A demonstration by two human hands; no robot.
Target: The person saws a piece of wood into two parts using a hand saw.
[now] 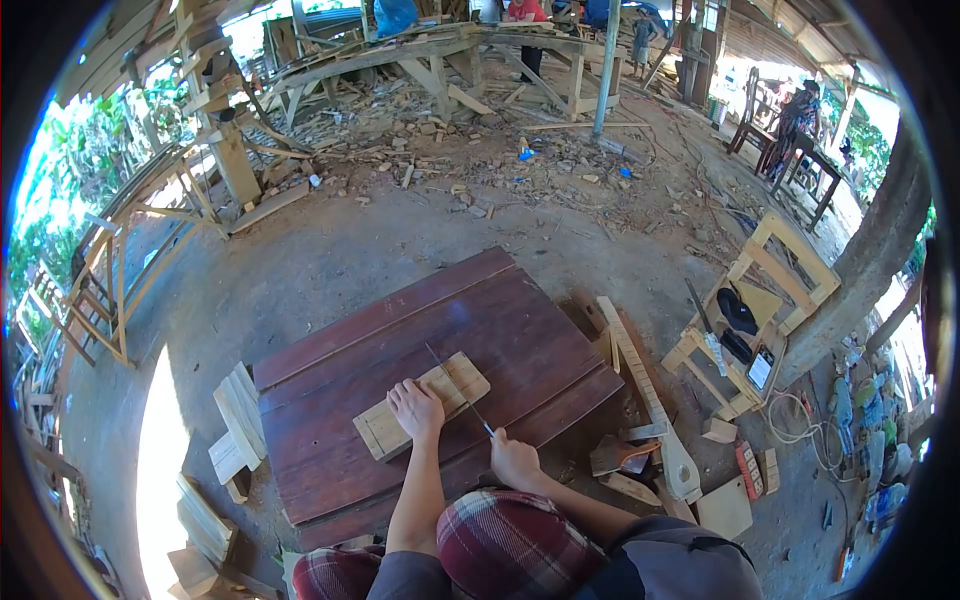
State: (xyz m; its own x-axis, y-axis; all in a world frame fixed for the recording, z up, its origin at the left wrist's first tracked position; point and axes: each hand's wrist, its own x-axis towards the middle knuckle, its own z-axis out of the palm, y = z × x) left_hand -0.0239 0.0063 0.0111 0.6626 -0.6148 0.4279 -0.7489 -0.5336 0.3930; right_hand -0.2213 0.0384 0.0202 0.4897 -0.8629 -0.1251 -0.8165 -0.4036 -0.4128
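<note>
A light wooden block (458, 385) lies at a slant on a dark red-brown wooden panel (400, 340). My left hand (416, 408) presses on the block's upper face, its fingers spread. Closed around the handle of a thin tool, my right hand (514, 458) is just below and right of the block. The tool's long narrow blade (462, 392) crosses the block toward its right end, pointing up and left. Whether the blade sits in a cut is too small to tell.
Wooden offcuts (241, 415) lie left of the panel. On the right are a long wooden neck-shaped piece (681, 470), a power strip (748, 470) and a wooden chair (780, 270) holding a phone and dark items. Workbenches, scattered scraps and several people are farther back.
</note>
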